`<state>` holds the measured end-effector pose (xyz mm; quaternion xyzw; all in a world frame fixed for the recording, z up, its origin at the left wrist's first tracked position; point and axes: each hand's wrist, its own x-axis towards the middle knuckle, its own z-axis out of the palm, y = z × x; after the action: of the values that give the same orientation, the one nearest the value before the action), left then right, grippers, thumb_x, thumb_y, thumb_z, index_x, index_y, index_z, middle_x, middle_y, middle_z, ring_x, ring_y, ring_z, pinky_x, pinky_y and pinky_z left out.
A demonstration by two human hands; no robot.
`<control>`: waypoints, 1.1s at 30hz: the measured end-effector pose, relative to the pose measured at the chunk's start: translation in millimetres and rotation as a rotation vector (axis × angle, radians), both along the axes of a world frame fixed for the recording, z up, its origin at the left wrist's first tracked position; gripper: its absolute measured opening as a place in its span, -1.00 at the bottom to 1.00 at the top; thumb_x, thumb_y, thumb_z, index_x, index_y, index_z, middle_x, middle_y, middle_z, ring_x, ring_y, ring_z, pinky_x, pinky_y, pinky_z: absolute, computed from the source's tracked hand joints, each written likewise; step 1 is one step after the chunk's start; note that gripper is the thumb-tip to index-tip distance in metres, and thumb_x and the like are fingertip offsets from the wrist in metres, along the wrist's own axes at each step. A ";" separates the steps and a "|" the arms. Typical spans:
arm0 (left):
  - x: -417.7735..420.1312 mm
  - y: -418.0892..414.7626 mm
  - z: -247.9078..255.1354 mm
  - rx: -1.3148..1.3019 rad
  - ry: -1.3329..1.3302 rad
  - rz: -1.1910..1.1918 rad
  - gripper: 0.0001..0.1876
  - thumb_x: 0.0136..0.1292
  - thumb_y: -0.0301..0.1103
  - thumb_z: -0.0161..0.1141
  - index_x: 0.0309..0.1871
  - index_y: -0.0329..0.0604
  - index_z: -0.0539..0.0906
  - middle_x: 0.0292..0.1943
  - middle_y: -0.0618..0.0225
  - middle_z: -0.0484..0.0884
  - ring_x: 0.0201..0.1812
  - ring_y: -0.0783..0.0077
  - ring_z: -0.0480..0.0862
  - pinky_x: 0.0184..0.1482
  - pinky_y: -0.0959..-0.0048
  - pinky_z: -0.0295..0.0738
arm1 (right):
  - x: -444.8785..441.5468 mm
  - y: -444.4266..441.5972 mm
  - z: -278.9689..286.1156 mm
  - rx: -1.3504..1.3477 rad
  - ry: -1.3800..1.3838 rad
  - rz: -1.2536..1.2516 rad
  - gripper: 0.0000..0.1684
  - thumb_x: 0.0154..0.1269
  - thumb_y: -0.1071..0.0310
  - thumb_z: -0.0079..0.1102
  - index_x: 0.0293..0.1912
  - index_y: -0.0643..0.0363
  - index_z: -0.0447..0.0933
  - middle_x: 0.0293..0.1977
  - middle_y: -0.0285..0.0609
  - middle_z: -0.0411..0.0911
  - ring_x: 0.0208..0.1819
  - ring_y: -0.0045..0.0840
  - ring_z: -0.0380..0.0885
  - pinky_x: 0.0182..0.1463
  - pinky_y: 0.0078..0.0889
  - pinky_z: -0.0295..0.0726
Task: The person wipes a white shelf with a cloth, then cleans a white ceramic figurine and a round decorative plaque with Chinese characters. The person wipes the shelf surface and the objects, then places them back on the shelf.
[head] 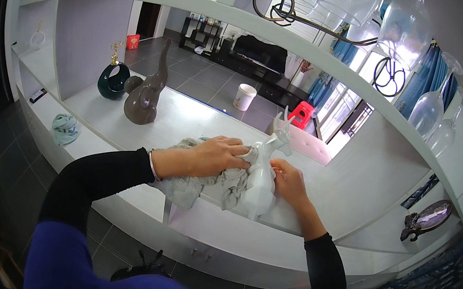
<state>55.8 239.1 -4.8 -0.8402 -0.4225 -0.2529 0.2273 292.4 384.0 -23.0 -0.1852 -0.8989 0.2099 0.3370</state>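
Note:
A glossy white deer figurine (263, 180) with antlers stands on the white shelf top (200, 115) in front of me. My left hand (225, 157) presses a crumpled pale grey-green cloth (233, 184) against the deer's chest side. Much of the cloth trails under my left wrist and over the shelf's near edge. On the deer's other side, my right hand (289, 181) holds its body with bent fingers. The fingertips of that hand are partly hidden behind the figurine.
A brown elephant figurine (146, 97) and a dark green ring-shaped vase (113, 81) stand to the left. Another folded cloth (65, 129) and a remote control (37, 95) lie on the lower ledge. Wine glasses (407, 31) hang overhead at right. An oval ornament (430, 216) stands far right.

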 end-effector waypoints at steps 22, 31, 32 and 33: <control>-6.4 -0.8 6.5 -0.427 -0.377 -0.181 -0.57 -0.02 -0.53 0.36 0.01 -0.09 0.69 0.01 0.27 0.67 0.02 0.12 0.67 0.05 0.34 0.58 | -10.2 14.6 28.8 -0.130 -0.098 -0.025 -0.67 0.42 0.22 0.11 -0.12 0.34 0.61 -0.34 -0.18 0.62 -0.26 -0.59 0.55 -0.20 -0.47 0.52; 38.4 -76.3 37.2 -0.365 -0.999 -0.338 -0.27 0.01 -0.55 0.40 0.30 -0.07 0.36 0.17 0.24 0.48 0.20 0.29 0.51 0.25 0.36 0.43 | 37.8 -139.8 36.0 -0.069 0.407 0.180 -0.06 0.21 0.28 0.40 0.45 0.28 0.10 0.46 0.03 0.10 0.39 -0.22 0.27 0.30 -0.16 0.44; 61.0 -71.0 35.1 -0.399 -0.995 -0.410 -0.20 0.02 -0.57 0.37 0.36 -0.05 0.26 0.23 0.23 0.40 0.27 0.28 0.44 0.30 0.35 0.38 | 35.4 -171.5 31.0 0.076 0.269 0.096 -0.02 0.19 0.22 0.41 0.44 0.31 0.08 0.47 0.07 0.05 0.43 -0.20 0.20 0.32 -0.15 0.42; 87.9 -70.8 32.1 -0.392 -1.004 -0.463 -0.15 0.03 -0.58 0.34 0.41 -0.03 0.19 0.29 0.20 0.31 0.33 0.24 0.35 0.33 0.33 0.33 | 35.5 -184.3 14.6 0.164 0.237 0.003 -0.01 0.20 0.18 0.41 0.44 0.33 0.08 0.46 0.09 0.05 0.43 -0.19 0.19 0.34 -0.14 0.40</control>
<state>143.6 168.3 27.3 -0.7143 -0.3228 -0.5801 -0.2216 327.9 199.7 -8.4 -0.1297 -0.8673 0.1564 0.4543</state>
